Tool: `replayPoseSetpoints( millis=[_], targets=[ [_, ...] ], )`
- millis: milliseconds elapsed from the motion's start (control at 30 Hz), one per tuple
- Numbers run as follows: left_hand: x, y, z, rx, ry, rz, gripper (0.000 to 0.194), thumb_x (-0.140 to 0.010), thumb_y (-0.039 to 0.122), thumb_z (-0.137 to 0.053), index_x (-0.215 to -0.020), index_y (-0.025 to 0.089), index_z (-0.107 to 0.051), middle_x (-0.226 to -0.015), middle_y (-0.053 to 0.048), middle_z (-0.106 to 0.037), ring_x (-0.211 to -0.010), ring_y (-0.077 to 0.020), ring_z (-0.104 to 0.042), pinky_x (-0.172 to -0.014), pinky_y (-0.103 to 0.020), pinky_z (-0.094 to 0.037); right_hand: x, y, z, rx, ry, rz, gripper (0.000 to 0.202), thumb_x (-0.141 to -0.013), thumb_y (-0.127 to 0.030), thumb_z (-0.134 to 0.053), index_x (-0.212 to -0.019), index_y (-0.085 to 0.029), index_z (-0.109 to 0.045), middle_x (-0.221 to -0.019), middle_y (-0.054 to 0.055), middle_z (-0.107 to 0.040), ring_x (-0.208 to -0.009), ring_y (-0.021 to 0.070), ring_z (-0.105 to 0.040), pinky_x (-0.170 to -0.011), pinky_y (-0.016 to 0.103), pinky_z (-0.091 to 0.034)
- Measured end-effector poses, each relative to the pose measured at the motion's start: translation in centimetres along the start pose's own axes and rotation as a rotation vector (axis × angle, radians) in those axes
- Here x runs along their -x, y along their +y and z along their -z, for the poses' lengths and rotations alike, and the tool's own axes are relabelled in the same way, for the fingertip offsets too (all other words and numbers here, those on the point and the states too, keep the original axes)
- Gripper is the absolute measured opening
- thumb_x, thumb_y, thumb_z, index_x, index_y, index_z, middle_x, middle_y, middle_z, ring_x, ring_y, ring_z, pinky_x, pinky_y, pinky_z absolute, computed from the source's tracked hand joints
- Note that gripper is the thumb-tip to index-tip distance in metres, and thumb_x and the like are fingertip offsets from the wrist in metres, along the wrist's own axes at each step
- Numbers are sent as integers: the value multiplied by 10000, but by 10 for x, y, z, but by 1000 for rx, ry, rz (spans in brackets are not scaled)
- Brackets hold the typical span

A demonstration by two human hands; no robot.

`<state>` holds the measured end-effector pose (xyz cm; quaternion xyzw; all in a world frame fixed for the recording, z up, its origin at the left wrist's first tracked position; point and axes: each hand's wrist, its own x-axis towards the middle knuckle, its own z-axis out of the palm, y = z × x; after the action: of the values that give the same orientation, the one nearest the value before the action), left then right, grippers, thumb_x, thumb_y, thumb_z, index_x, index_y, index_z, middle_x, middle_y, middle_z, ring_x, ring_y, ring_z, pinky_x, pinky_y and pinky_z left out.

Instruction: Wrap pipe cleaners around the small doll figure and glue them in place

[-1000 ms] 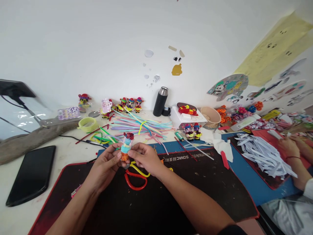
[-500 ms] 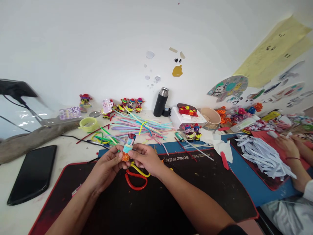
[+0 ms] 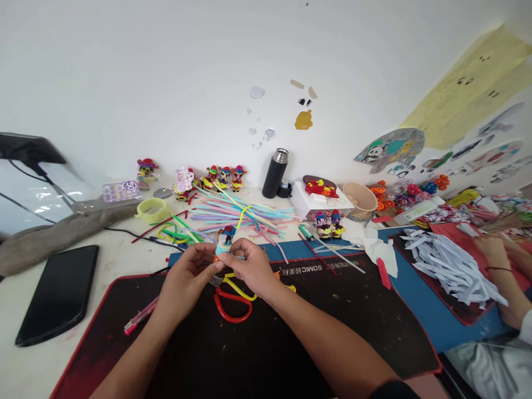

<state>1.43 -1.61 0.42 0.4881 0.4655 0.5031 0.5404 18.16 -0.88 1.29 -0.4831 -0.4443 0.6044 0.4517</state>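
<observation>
A small figure of fuzzy pipe cleaners [image 3: 227, 235] stands upright between my two hands, dark red and blue on top with a light blue body. My left hand [image 3: 187, 277] grips its lower part from the left, thumb pressed against it. From the right, my right hand [image 3: 251, 267] pinches the light blue body between thumb and fingers. Fingers hide most of the orange bottom. Just below lie scissors [image 3: 234, 318] with one red and one yellow handle, their blades partly covered by my hands. Beside my left forearm rests a pink pen-like tool [image 3: 140, 318].
Pastel pipe cleaners [image 3: 245, 216] are piled behind my hands. Finished figures [image 3: 226, 178] line the wall near a black flask [image 3: 275, 174]. A dark tablet [image 3: 58, 296] lies left. At right, another person's hands [image 3: 492, 252] work beside white paper strips [image 3: 453, 269].
My hands have shifted slightly, and the left has rolled so its fingers cover more of the orange bottom. More of the pink pen-like tool shows beside my left forearm.
</observation>
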Motion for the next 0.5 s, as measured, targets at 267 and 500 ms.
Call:
replayPoseSetpoints(
  millis=[267,500],
  targets=[
    [4,-8,4,-173,-53,1,477,-807,539,-830,-1147,222,-723,-1068,-94,-811,-1001,-304,-764,-949,-447,-600,-2,10,3,12,-13,-4,496,-732,-586,-870,-849,-226,-549,-540,-117,-497,-395,59,-327,-397,211,-247],
    [1,5,1,-96,6,53,499,-733,592,-866,-1049,218,-770,-1008,-98,-836,-933,-320,-785,-850,-422,-635,-4,13,4,-53,-63,18,482,-757,-611,-844,-845,-220,-576,-504,-126,-451,-381,65,-322,-386,225,-235]
  ],
)
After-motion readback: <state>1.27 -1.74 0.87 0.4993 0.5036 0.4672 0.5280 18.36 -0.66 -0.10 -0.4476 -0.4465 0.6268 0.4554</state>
